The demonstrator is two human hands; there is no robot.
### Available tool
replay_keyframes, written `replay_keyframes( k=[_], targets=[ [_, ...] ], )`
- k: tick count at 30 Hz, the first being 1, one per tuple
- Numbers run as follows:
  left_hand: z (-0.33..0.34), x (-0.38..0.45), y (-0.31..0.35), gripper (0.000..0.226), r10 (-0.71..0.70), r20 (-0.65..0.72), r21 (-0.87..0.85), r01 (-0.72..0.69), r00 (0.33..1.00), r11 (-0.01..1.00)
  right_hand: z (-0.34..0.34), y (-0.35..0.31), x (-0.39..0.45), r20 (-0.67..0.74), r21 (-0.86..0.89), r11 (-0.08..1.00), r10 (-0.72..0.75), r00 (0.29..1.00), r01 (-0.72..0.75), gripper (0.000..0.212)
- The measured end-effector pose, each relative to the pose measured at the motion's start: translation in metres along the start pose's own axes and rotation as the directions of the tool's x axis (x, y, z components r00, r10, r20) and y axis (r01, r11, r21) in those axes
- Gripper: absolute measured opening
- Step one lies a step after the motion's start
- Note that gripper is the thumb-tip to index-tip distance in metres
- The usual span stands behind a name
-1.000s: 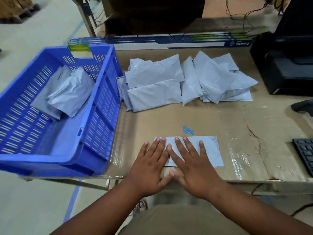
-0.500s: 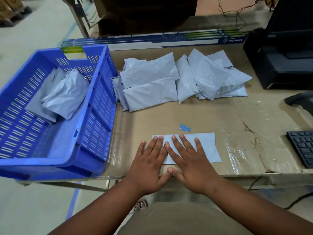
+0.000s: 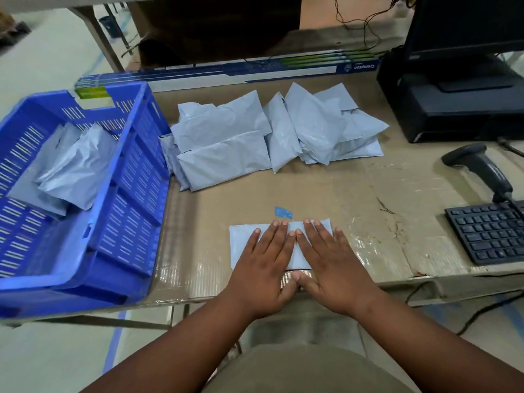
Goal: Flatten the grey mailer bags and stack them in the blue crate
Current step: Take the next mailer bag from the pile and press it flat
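Palms went flat on the small grey plastic mailer bag point(image 3: 243, 245) at the near edge of the cardboard-covered table point(image 3: 354, 194). My left hand point(image 3: 262, 268) and right hand point(image 3: 331, 265) lay side by side, fingers straight and spread, thumbs touching below the bag's near edge. Nothing was gripped; both hands were released and only pressing down. I'd say that suits pushing air out and taking the creases down before stacking.

I kept the bag close to me, likely so my weight sat over it. The blue slotted plastic crate point(image 3: 136, 194) stood to the left, overhanging the table edge, near enough for a short sideways transfer. It held a few grey mailers point(image 3: 76, 165), crumpled rather than flat. The heap of unflattened grey mailer bags point(image 3: 269, 137) sat at the far side, apart from the pressing spot. A small blue scrap point(image 3: 283, 213) lay just beyond my fingertips, not touching the bag as far as I could tell.
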State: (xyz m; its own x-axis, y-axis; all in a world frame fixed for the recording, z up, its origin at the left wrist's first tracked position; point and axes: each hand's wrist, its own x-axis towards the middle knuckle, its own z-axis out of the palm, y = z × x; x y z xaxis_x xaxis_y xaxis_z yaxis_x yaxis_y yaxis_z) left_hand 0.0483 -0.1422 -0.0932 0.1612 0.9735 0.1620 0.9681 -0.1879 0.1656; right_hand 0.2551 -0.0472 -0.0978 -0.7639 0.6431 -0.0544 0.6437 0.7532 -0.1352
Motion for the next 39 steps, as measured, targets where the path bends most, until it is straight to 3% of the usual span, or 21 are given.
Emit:
replay_keyframes(
  k=[14, 20, 24, 27, 30, 32, 34, 39],
  targets=[
    [0.002, -0.001, -0.001, 0.084, 0.003, 0.033, -0.01, -0.003, 0.999, 1.0, 0.006, 0.001, 0.002, 0.011, 0.057, 0.998, -0.009, 1.0, 0.008, 0.09],
    [-0.011, -0.004, -0.006, 0.081, -0.08, 0.059, 0.026, 0.079, 0.995, 0.997, -0.023, -0.015, 0.008, -0.035, 0.112, 0.992, 0.056, 0.998, -0.052, 0.083],
    [-0.024, 0.001, -0.011, 0.07, -0.081, 0.024, -0.116, 0.083, 0.996, 0.99, -0.042, -0.048, 0.031, -0.127, 0.349, 0.937, 0.02, 0.992, 0.026, 0.076],
    [-0.025, 0.021, -0.011, 0.077, -0.033, -0.01, -0.216, 0.03, 0.999, 0.976, -0.042, -0.067, 0.055, -0.039, 0.586, 0.809, 0.082, 0.996, -0.044, 0.069],
    [-0.012, 0.018, -0.018, 0.089, -0.051, 0.101, -0.11, 0.062, 0.994, 0.992, -0.025, -0.067, 0.054, -0.041, 0.427, 0.904, 0.05, 0.998, -0.028, 0.07],
    [-0.002, 0.009, -0.023, 0.083, -0.077, 0.113, -0.064, 0.084, 0.991, 0.994, -0.014, -0.056, 0.046, -0.056, 0.26, 0.965, 0.022, 0.998, -0.006, 0.076],
    [0.003, 0.002, -0.033, 0.077, -0.101, 0.096, -0.047, 0.106, 0.99, 0.993, -0.008, -0.042, 0.039, -0.039, 0.168, 0.984, 0.068, 0.997, -0.06, 0.081],
    [-0.008, -0.017, -0.077, 0.092, -0.171, 0.184, 0.071, 0.161, 0.968, 0.984, -0.011, -0.006, 0.027, 0.045, 0.035, 0.974, 0.22, 0.974, -0.222, 0.087]
  ],
)
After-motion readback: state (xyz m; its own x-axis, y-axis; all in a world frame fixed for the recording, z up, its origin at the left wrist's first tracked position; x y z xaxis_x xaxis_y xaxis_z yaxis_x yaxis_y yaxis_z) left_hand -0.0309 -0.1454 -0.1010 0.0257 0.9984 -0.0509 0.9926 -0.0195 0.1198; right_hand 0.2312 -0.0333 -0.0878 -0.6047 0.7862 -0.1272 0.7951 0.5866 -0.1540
